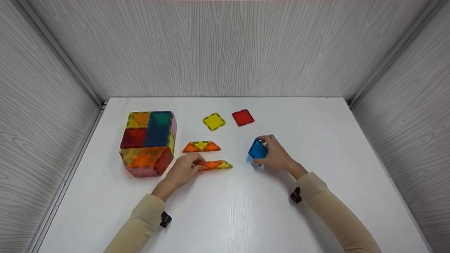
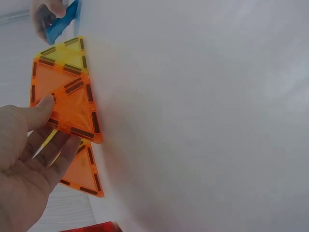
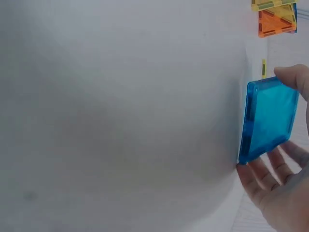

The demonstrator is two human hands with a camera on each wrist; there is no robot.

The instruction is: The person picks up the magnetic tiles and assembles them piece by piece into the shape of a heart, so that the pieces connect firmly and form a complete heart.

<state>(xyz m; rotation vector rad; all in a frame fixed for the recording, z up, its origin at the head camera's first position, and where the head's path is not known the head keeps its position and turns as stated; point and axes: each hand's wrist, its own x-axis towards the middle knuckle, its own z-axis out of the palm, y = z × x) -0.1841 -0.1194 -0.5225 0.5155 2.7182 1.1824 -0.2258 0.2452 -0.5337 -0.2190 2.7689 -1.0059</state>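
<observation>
My left hand [image 1: 182,169] pinches an upright strip of orange and yellow triangular magnetic tiles [image 2: 67,96], thumb on its near face and fingers behind. Just past it stands a second strip of orange and yellow triangles [image 1: 201,146]. On the right, my right hand [image 1: 276,154] grips a blue square magnetic tile [image 3: 270,116] by opposite edges, thumb on one and fingertips on the other. That blue tile stands on edge, its lower side right at the table.
A block built of coloured magnetic tiles [image 1: 144,140] stands at the left of the white table [image 1: 246,218]. Farther back lie a yellow square tile [image 1: 214,122] and a red square tile [image 1: 243,117]. Grey wood-grain walls [image 1: 225,49] close off the back and sides.
</observation>
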